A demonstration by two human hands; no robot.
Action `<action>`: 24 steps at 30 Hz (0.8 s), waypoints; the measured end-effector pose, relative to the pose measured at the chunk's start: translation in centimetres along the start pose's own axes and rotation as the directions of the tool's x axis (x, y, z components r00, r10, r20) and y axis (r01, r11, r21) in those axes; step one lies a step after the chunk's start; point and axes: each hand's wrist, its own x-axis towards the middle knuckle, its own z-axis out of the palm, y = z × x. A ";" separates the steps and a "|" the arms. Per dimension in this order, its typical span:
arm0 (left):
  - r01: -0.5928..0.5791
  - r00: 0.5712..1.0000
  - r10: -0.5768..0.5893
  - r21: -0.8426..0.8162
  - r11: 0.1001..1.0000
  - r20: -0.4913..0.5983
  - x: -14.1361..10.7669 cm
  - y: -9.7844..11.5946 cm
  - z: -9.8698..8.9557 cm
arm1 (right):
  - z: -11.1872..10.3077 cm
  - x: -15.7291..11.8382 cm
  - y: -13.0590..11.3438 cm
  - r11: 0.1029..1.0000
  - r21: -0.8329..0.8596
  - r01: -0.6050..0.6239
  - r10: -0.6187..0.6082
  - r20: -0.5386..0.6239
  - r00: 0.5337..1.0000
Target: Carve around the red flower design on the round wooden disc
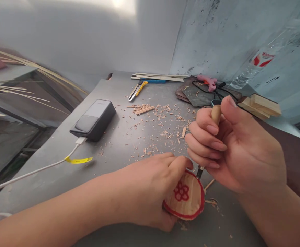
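Observation:
My left hand (162, 185) grips a round wooden piece (191, 202) by its left side, near the table's front. The piece has a red rim and a red flower drawn on its pale face. My right hand (232, 147) is wrapped around the wooden handle (216, 115) of a carving tool, its fist closed. The tool's metal blade (199, 172) points down and meets the upper right rim of the wood. My left fingertips are partly hidden behind the piece. Wood shavings (150, 151) lie scattered on the grey table beyond both hands.
A black power bank (95, 118) with a white cable (42, 170) sits at left. Farther back are a yellow utility knife (141, 89), thin wooden strips (160, 77) and a pink glue gun (208, 82). Wood blocks (264, 105) and a plastic bottle (258, 65) stand at right.

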 end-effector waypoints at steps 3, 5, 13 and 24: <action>-0.001 1.000 0.001 0.023 1.000 -0.010 0.0 -0.1 -0.4 | 0.1 0.1 0.5 0.998 -0.005 0.065 -0.065 -0.015 0.998; -0.038 0.999 0.039 0.016 0.999 -0.032 -0.1 -0.3 -0.7 | 0.1 0.1 0.8 0.993 0.000 0.120 -0.120 -0.038 0.992; -0.098 0.991 0.088 -0.088 0.991 -0.103 0.6 -1.4 0.1 | 0.0 0.2 1.7 0.983 -0.028 0.182 -0.183 -0.028 0.983; -0.127 0.989 0.116 -0.129 0.983 -0.095 1.6 -2.5 0.7 | 0.2 0.3 2.1 0.976 -0.088 0.198 -0.203 -0.054 0.978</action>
